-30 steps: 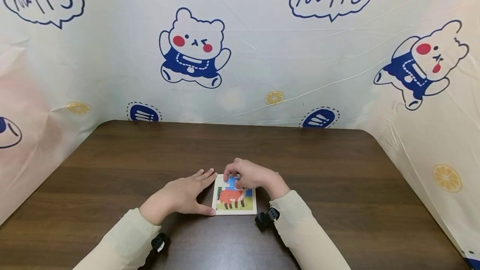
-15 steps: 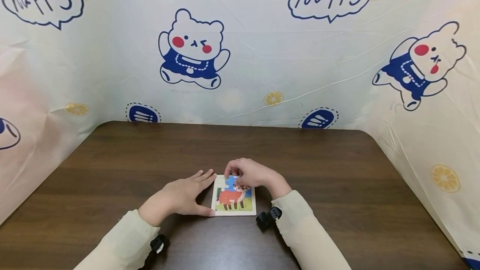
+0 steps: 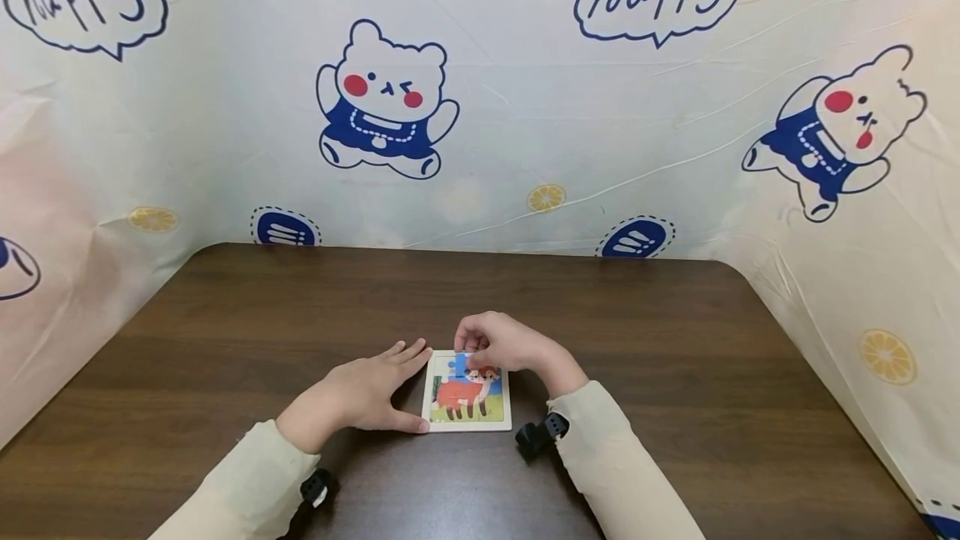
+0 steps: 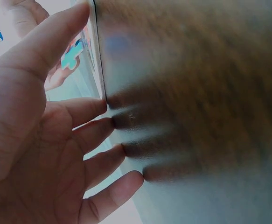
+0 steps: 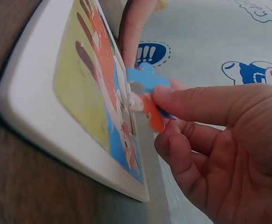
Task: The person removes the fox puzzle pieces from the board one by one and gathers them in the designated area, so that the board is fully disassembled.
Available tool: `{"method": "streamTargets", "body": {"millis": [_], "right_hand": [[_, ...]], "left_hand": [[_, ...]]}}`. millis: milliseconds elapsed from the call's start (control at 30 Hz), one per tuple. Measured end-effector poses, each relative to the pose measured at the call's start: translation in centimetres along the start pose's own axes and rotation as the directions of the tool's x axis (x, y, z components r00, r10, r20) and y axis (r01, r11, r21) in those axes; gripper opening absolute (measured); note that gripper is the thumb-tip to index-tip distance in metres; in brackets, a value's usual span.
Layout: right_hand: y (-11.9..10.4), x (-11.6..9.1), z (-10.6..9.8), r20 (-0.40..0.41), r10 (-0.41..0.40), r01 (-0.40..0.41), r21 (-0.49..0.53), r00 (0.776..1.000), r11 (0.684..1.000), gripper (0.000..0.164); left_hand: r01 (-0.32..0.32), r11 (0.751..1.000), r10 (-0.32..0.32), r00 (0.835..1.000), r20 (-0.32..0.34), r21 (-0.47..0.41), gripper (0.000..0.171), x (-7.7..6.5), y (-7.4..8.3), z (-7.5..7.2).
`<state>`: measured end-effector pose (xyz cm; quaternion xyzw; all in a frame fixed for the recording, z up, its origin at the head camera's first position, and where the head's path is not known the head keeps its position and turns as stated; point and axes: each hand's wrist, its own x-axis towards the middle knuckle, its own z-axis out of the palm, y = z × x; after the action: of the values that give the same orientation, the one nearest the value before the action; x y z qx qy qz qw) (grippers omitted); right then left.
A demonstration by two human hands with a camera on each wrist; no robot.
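Pinching a blue-and-orange puzzle piece (image 5: 147, 79) between thumb and fingers, the right hand (image 3: 504, 347) holds it by the far part of a white-rimmed puzzle board (image 5: 33, 102). In the head view the piece lies with its rounded blue tab pointing left, and the fingers cover its right part. The right wrist view shows it tipped at an angle to the board's face, orange edge toward the fingers; its long axis is hard to judge behind them, and whether it touches the board I cannot tell. The board rests flat on the brown worktop (image 3: 300, 290), in front of the person and between the two hands. It is close to square — no clear long axis — with its near edge running left to right. Its orange animal picture (image 3: 459, 394) stands upright as the person sees it, body lengthwise from left to right, head at the right, legs toward the person. The left hand (image 3: 367, 390) has its fingers straight and spread, fingertips down on the worktop, index finger by the board's far left corner — thumb tip touching the near left one.
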<state>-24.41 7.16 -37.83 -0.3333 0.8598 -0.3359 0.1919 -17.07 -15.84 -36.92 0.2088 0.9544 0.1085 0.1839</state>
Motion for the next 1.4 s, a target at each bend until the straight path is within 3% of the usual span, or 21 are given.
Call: {"method": "streamTargets", "body": {"millis": [533,1000,1400], "right_hand": [[0.6,-2.2,-1.0,-0.028,-0.022,0.022,0.001,0.999,1.000,0.009],[2.5,-4.3,-2.3,-0.072,0.071,-0.071,0.011,0.995,0.997,0.010],[4.7,-6.7,-3.8,-0.100,0.083,-0.082,0.015,0.991,0.997,0.011]], "left_hand": [[0.003,1.000,-0.003,1.000,0.005,-0.006,0.102,-0.1,0.0,0.1],[-0.003,1.000,0.003,1.000,-0.005,0.002,0.103,0.0,-0.1,0.2],[-0.004,1.000,0.004,1.000,-0.001,-0.004,0.102,-0.1,0.1,0.1]]}}
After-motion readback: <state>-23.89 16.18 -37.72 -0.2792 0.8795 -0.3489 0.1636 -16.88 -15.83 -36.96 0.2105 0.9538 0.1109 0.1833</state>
